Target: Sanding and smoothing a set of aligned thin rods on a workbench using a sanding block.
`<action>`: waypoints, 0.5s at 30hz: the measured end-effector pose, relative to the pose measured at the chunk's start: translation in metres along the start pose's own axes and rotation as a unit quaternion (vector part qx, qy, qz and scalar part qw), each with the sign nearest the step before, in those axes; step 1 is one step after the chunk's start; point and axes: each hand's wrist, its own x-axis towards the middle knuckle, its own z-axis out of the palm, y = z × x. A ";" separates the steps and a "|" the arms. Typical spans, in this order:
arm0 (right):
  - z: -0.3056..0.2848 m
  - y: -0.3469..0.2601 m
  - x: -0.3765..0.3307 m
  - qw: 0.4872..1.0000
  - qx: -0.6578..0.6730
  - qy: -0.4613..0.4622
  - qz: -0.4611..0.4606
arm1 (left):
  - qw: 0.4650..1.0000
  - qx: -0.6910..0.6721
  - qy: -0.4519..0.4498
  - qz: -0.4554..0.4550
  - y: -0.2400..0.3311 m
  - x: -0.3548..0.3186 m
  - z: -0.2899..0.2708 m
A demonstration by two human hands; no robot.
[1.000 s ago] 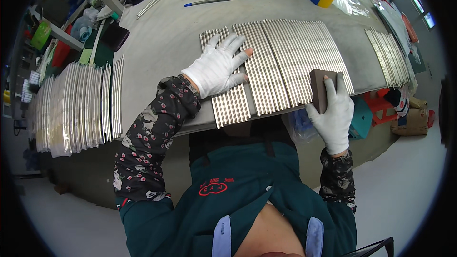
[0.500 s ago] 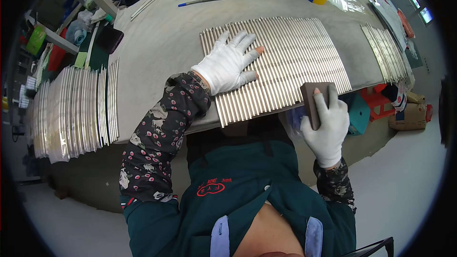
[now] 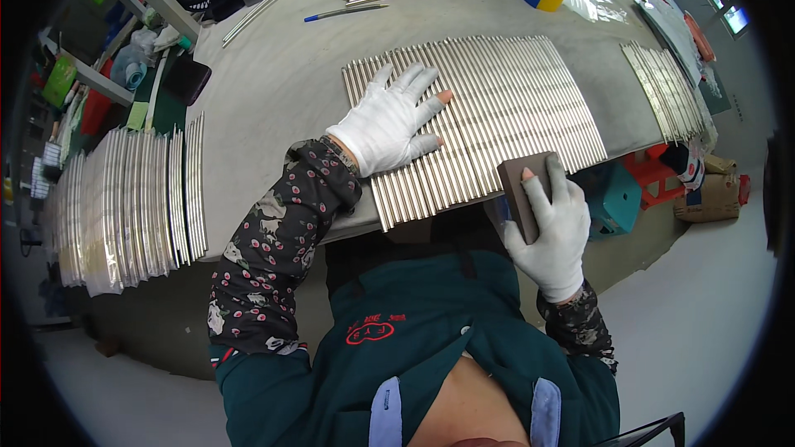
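Head view: gloved left hand [image 3: 387,126] spread flat on the row of silvery metal rods [image 3: 489,116] at centre; right hand [image 3: 551,228] grips a brown sanding block [image 3: 520,190] at their near ends (progress indeterminate).

The right hand [image 3: 551,228] with its brown sanding block [image 3: 523,192] is now off the row of metal strips [image 3: 489,112], pulled back past the strips' near ends, whereas a second ago the block lay on them. The left hand [image 3: 389,120] has spread its fingers [image 3: 418,83] wider across the strips.
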 end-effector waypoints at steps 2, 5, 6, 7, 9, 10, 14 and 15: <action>0.003 -0.001 -0.001 1.000 -0.005 0.002 0.006 | 1.000 -0.005 -0.002 -0.002 0.000 -0.002 -0.001; 0.001 0.000 -0.001 1.000 -0.006 -0.006 0.006 | 1.000 -0.002 -0.007 -0.003 -0.001 -0.003 -0.001; 0.002 0.000 -0.001 1.000 -0.006 -0.006 0.006 | 1.000 -0.002 -0.007 -0.003 -0.001 -0.003 -0.001; 0.002 0.001 -0.001 1.000 -0.003 -0.004 0.006 | 1.000 -0.005 -0.009 -0.002 -0.001 -0.002 -0.001; 0.002 -0.001 -0.001 1.000 0.001 -0.001 0.004 | 1.000 -0.007 -0.010 -0.002 -0.002 -0.002 -0.001; 0.001 -0.004 0.000 1.000 0.011 -0.009 0.001 | 1.000 -0.004 -0.002 0.003 -0.003 -0.002 0.000; -0.013 -0.046 0.013 0.978 0.143 -0.086 -0.129 | 1.000 -0.005 -0.002 0.002 -0.002 0.000 0.000; -0.011 -0.052 0.011 0.965 0.132 -0.125 -0.189 | 1.000 0.001 0.002 0.006 -0.003 0.001 0.003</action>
